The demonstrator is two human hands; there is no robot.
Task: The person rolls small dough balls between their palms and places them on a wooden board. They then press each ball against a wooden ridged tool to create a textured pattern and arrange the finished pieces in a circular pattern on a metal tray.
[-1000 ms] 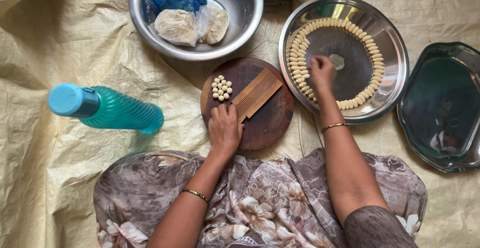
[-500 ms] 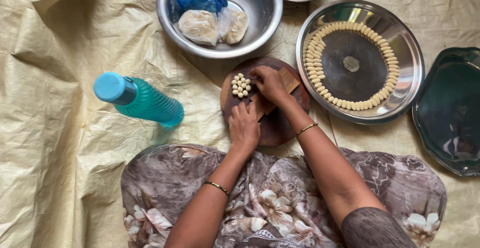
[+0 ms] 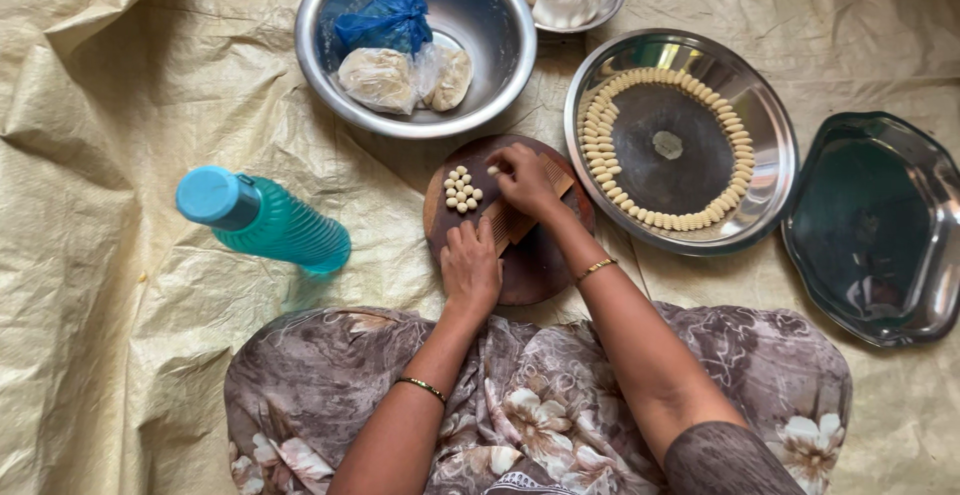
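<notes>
With your left hand [image 3: 470, 267] pressed flat steadying the round wooden board [image 3: 545, 265], keep your right hand [image 3: 525, 181] fingers pinching one dough ball [image 3: 492, 170] over the wooden comb [image 3: 512, 223] near the pile of dough balls [image 3: 461, 190].

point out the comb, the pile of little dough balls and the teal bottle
wooden comb [image 3: 512, 223], head view, on the toothed strip showing between the two hands
dough balls [image 3: 461, 190], head view, on the middle of the cluster
teal bottle [image 3: 283, 235], head view, on its ribbed body below the blue cap
</notes>
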